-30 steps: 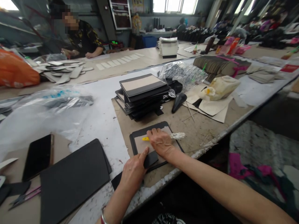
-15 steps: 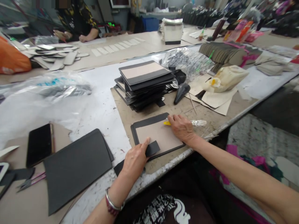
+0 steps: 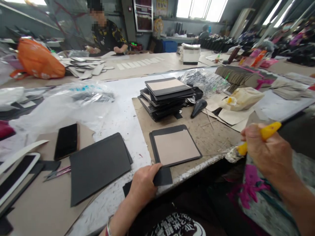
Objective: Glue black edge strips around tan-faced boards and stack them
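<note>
My right hand (image 3: 267, 150) grips a yellow-handled brush (image 3: 270, 131), its whitish, caked bristles at the table's front edge. My left hand (image 3: 145, 180) pinches a small black strip (image 3: 163, 177) between thumb and fingers, close to that edge. Just beyond it lies a black panel (image 3: 154, 144) with a beige sheet (image 3: 177, 147) on top, leaving a dark border showing. Behind this rises a stack of similar black and beige panels (image 3: 169, 91). Left of my left hand rest larger dark grey sheets (image 3: 100, 167).
A phone (image 3: 66, 141) and small snips (image 3: 57, 172) lie at left, near clear plastic wrapping (image 3: 73, 105). A dark cone-shaped object (image 3: 199, 107) and a yellowish container (image 3: 243, 98) are at right. Across the table a co-worker (image 3: 107, 37) sits near an orange bag (image 3: 39, 59).
My right hand has moved the brush off the beige sheet, rightward to the table edge. My left hand has drawn the black strip off the panel toward me. The view has tilted up.
</note>
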Action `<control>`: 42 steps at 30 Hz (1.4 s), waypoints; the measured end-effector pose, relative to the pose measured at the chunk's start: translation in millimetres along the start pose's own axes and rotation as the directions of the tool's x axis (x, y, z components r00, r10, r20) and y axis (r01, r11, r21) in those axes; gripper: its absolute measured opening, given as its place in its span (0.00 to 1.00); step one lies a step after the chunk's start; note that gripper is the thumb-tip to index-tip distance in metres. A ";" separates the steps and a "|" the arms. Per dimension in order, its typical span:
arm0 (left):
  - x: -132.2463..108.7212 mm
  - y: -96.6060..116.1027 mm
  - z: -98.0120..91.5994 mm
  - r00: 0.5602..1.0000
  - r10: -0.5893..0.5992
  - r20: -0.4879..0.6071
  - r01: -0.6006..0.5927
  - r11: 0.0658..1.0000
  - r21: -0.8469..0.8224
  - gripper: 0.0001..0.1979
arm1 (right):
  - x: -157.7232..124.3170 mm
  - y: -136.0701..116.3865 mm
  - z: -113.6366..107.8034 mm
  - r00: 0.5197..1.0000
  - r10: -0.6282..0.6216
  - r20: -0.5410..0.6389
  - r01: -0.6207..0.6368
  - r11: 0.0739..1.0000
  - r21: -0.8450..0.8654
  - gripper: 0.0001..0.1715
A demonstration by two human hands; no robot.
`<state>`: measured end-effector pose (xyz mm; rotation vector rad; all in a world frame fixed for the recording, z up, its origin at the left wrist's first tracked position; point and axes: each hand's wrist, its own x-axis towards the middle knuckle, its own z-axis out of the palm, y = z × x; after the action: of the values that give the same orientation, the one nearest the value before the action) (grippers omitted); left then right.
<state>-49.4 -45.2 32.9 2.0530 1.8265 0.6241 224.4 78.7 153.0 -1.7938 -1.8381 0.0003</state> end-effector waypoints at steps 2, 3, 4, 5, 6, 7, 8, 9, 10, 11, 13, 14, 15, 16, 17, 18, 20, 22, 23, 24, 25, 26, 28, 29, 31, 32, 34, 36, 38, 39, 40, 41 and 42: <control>-16.1 0.0 2.1 0.993 0.113 -0.040 -0.112 0.993 0.039 0.24 | -9.7 -11.8 10.2 0.995 0.065 0.077 -0.088 0.933 0.348 0.22; -21.3 0.1 3.7 0.986 0.152 -0.063 -0.148 0.987 0.063 0.23 | -14.6 -17.9 18.3 0.987 0.088 0.135 -0.145 0.852 0.502 0.23; -24.4 0.2 5.4 0.980 0.178 -0.087 -0.171 0.982 0.080 0.23 | -19.4 -24.3 27.2 0.974 0.085 0.212 -0.200 0.765 0.612 0.23; -25.6 0.4 6.8 0.976 0.192 -0.107 -0.184 0.979 0.083 0.22 | -24.1 -30.5 36.3 0.957 0.074 0.281 -0.255 0.679 0.689 0.24; -25.3 0.6 7.8 0.972 0.198 -0.126 -0.190 0.979 0.072 0.23 | -28.5 -36.6 44.7 0.938 0.058 0.341 -0.304 0.606 0.735 0.25; -23.9 0.8 8.3 0.969 0.202 -0.144 -0.196 0.979 0.053 0.23 | -32.7 -42.1 52.1 0.918 0.045 0.394 -0.351 0.556 0.753 0.25; -21.9 1.0 8.4 0.965 0.209 -0.161 -0.206 0.978 0.032 0.24 | -36.9 -46.9 58.3 0.899 0.039 0.436 -0.390 0.525 0.756 0.25; -19.8 1.1 8.4 0.960 0.220 -0.175 -0.221 0.975 0.013 0.25 | -41.0 -51.0 63.3 0.882 0.034 0.469 -0.420 0.505 0.754 0.24; -17.8 0.9 8.4 0.956 0.231 -0.183 -0.235 0.972 -0.001 0.27 | -45.1 -54.2 67.2 0.869 0.029 0.494 -0.443 0.493 0.749 0.23; -16.2 0.6 8.6 0.952 0.243 -0.188 -0.249 0.968 -0.009 0.28 | -49.0 -56.7 70.3 0.860 0.025 0.509 -0.456 0.484 0.746 0.22; -14.5 -0.8 10.1 0.948 0.255 -0.188 -0.263 0.965 -0.019 0.31 | -56.4 -60.1 75.1 0.853 0.013 0.522 -0.466 0.469 0.750 0.21; -14.3 -1.5 11.3 0.949 0.255 -0.185 -0.264 0.964 -0.023 0.31 | -59.6 -61.3 77.1 0.852 0.008 0.524 -0.468 0.460 0.754 0.20; -14.4 -2.2 12.6 0.950 0.253 -0.183 -0.261 0.965 -0.024 0.31 | -62.4 -62.5 79.1 0.850 0.003 0.526 -0.470 0.455 0.756 0.20; -14.6 -2.7 13.8 0.951 0.249 -0.182 -0.257 0.966 -0.022 0.30 | -64.7 -63.6 81.1 0.849 -0.001 0.528 -0.469 0.455 0.757 0.19; -14.8 -3.0 14.7 0.952 0.247 -0.182 -0.254 0.967 -0.017 0.29 | -66.4 -64.6 83.0 0.849 -0.007 0.528 -0.467 0.458 0.756 0.19; -14.9 -3.2 15.4 0.953 0.244 -0.180 -0.250 0.968 -0.010 0.27 | -67.5 -65.4 84.8 0.849 -0.012 0.528 -0.462 0.467 0.754 0.19; -15.1 -3.2 16.0 0.954 0.243 -0.175 -0.246 0.969 0.006 0.25 | -68.0 -65.8 87.3 0.855 -0.013 0.518 -0.443 0.500 0.744 0.18; -15.1 -3.3 16.0 0.955 0.248 -0.164 -0.249 0.968 0.019 0.25 | -66.3 -63.5 88.0 0.870 0.004 0.492 -0.414 0.548 0.727 0.18; -15.2 -3.4 15.9 0.955 0.251 -0.160 -0.250 0.968 0.022 0.25 | -64.8 -61.0 87.7 0.879 0.019 0.477 -0.400 0.573 0.715 0.18; -15.4 -3.6 15.9 0.955 0.253 -0.157 -0.252 0.967 0.024 0.25 | -62.8 -57.8 87.1 0.887 0.036 0.461 -0.390 0.595 0.703 0.17; -15.6 -3.7 15.8 0.954 0.255 -0.157 -0.255 0.967 0.025 0.25 | -60.5 -53.8 86.2 0.893 0.053 0.447 -0.382 0.614 0.691 0.17; -15.9 -3.9 15.9 0.954 0.256 -0.157 -0.256 0.966 0.025 0.26 | -57.9 -49.2 85.2 0.898 0.070 0.434 -0.377 0.631 0.678 0.16; -16.6 -4.2 16.0 0.955 0.253 -0.159 -0.252 0.967 0.023 0.26 | -52.0 -38.9 83.1 0.907 0.101 0.408 -0.368 0.660 0.655 0.16; -16.9 -4.2 16.2 0.955 0.249 -0.159 -0.249 0.968 0.020 0.26 | -48.9 -33.5 82.0 0.911 0.115 0.395 -0.363 0.677 0.640 0.15; -17.2 -4.3 16.7 0.957 0.244 -0.160 -0.245 0.969 0.011 0.27 | -42.5 -22.6 79.6 0.920 0.145 0.363 -0.351 0.714 0.605 0.15; -17.1 -4.4 16.9 0.956 0.243 -0.162 -0.245 0.969 0.009 0.28 | -39.5 -17.3 78.2 0.925 0.162 0.343 -0.346 0.734 0.584 0.15; -16.7 -4.7 17.5 0.952 0.254 -0.173 -0.257 0.966 0.009 0.28 | -34.0 -7.5 74.4 0.933 0.188 0.306 -0.332 0.776 0.536 0.16; -16.2 -5.1 18.0 0.945 0.269 -0.187 -0.271 0.962 0.015 0.28 | -30.1 0.0 68.7 0.943 0.197 0.268 -0.310 0.814 0.492 0.16; -16.0 -5.7 18.4 0.938 0.282 -0.200 -0.284 0.959 0.021 0.29 | -28.7 3.0 60.7 0.952 0.193 0.236 -0.283 0.849 0.446 0.17; -16.0 -6.1 18.7 0.936 0.285 -0.206 -0.286 0.958 0.024 0.29 | -29.1 2.2 56.1 0.959 0.181 0.219 -0.261 0.866 0.427 0.17; -16.1 -6.5 18.9 0.935 0.286 -0.210 -0.287 0.958 0.027 0.30 | -30.4 -0.2 51.4 0.966 0.163 0.202 -0.234 0.880 0.413 0.17; -16.2 -6.9 19.3 0.935 0.287 -0.210 -0.287 0.957 0.032 0.30 | -32.5 -4.2 46.8 0.972 0.137 0.193 -0.206 0.889 0.410 0.17; -16.3 -7.2 19.6 0.934 0.289 -0.211 -0.287 0.957 0.038 0.29 | -35.4 -9.4 42.8 0.976 0.103 0.191 -0.177 0.887 0.427 0.18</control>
<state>-46.7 -59.5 10.8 2.3611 1.6451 0.9523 197.1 61.4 106.9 -1.6272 -1.6401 0.5930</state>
